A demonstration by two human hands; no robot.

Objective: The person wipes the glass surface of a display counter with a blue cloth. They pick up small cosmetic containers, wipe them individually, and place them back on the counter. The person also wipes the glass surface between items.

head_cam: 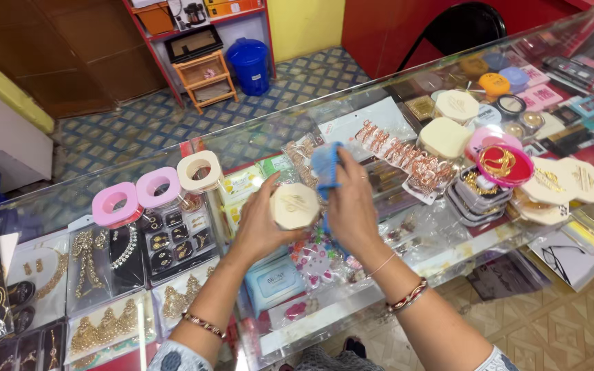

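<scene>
From the head camera, the left hand [259, 227] grips a cream octagonal box [295, 205] from the side, its fingers wrapped around the box's left edge and underside, so the lid faces up toward the camera. The right hand [352, 206] is just to the right of the box, its fingers pressed together around a blue cloth [326, 165] that sticks up above them and touches the box's upper right edge. Both hands hover over the glass table [352, 309].

Beyond the fingers, farther out on the table, lie a card of copper-coloured hair clips [407, 154] and two more cream octagonal boxes [448, 124]. To the right of the right-hand fingers sits a pink round box [500, 161] with gold jewellery in it, on top of stacked trays. To the left of the left-hand fingers stand two pink rings and a cream ring [199, 170], with packs of gold necklaces [101, 251] below them. Each wrist wears a bangle.
</scene>
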